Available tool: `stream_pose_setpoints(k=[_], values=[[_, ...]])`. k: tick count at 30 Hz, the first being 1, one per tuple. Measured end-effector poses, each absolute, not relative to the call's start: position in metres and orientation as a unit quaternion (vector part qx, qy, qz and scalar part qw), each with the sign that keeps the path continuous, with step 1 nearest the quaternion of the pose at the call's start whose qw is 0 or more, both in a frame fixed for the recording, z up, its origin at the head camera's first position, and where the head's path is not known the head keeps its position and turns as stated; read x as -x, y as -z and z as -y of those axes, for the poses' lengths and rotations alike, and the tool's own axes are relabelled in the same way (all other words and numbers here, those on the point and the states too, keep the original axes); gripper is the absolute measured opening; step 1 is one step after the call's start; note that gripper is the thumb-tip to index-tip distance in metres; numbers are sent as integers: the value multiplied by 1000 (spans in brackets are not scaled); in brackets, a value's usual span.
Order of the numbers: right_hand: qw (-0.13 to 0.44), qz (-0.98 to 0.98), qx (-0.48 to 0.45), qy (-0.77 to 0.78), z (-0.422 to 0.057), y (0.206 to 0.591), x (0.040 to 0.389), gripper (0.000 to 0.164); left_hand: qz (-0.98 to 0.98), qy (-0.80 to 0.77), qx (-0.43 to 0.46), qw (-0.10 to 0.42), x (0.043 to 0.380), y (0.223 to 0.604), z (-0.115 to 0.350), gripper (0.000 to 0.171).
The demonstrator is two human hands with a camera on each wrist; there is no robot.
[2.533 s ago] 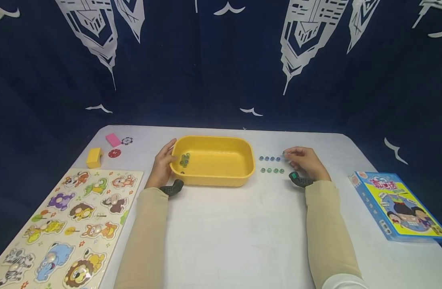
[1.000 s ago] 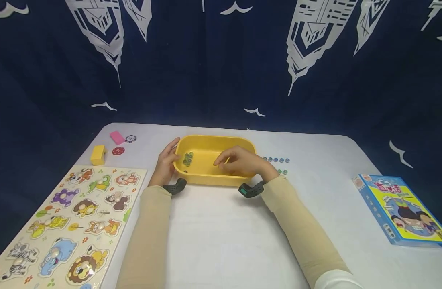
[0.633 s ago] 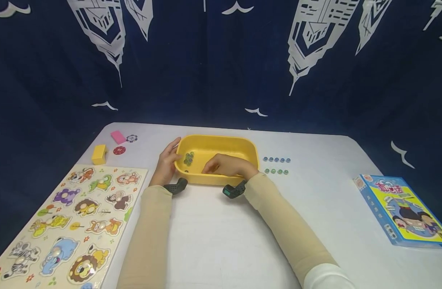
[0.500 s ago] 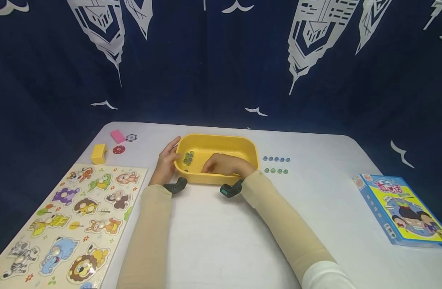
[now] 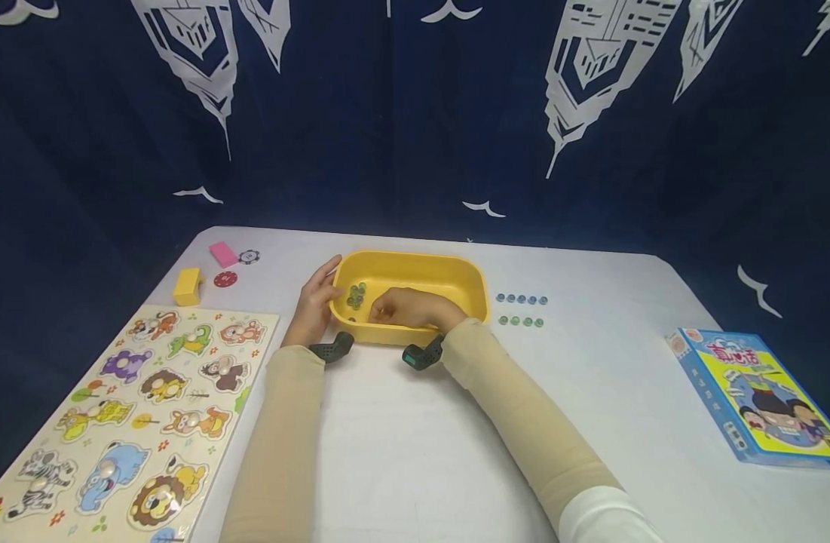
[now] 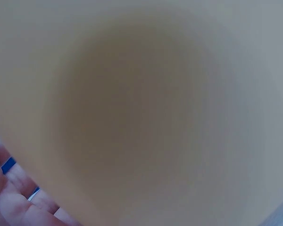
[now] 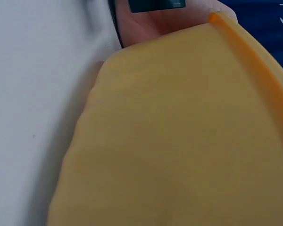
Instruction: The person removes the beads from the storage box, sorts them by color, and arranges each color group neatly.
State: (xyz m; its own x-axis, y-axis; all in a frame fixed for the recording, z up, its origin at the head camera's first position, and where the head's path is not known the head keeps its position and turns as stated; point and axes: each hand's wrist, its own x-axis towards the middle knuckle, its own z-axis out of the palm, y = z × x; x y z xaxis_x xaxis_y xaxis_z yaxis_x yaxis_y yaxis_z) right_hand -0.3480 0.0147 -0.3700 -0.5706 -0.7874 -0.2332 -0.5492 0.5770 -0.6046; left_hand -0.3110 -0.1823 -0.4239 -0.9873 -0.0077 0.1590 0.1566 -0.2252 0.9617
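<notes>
A yellow plastic tray [image 5: 448, 280] stands on the white table, several glass marbles [image 5: 356, 295] gathered at its left end. My left hand [image 5: 313, 305] grips that end, thumb over the rim and fingers along the outer wall. Inside the tray, my right hand [image 5: 415, 307] reaches down with bent fingers, just right of the marbles. Its fingertips are partly hidden, so whether they pinch a marble is unclear. Right of the tray lie a row of blue marbles [image 5: 521, 299] and a row of green marbles [image 5: 520, 321]. The tray wall [image 7: 170, 132] fills most of the right wrist view; the left wrist view is mostly blurred.
At left lies an animal puzzle board [image 5: 136, 407]. Beyond it are a yellow block [image 5: 187, 287], a pink block [image 5: 223, 254], a red chip [image 5: 225, 279] and a black-and-white chip [image 5: 249, 256]. A blue-and-yellow game box [image 5: 761, 392] lies at right.
My right hand has come from the marble rows on the right into the tray, then leftward toward the marbles there. The blue row has gained a marble. My left hand has kept its grip.
</notes>
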Motion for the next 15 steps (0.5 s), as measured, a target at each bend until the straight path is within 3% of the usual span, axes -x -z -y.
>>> stream_pose_setpoints(k=[7,15], values=[[249,-858,386,231,-11,367,348,17,626,777,51,49,312,425,183,72],[203,-845,395,299,-36,359,351,10,629,774,49,52,312,425,183,72]])
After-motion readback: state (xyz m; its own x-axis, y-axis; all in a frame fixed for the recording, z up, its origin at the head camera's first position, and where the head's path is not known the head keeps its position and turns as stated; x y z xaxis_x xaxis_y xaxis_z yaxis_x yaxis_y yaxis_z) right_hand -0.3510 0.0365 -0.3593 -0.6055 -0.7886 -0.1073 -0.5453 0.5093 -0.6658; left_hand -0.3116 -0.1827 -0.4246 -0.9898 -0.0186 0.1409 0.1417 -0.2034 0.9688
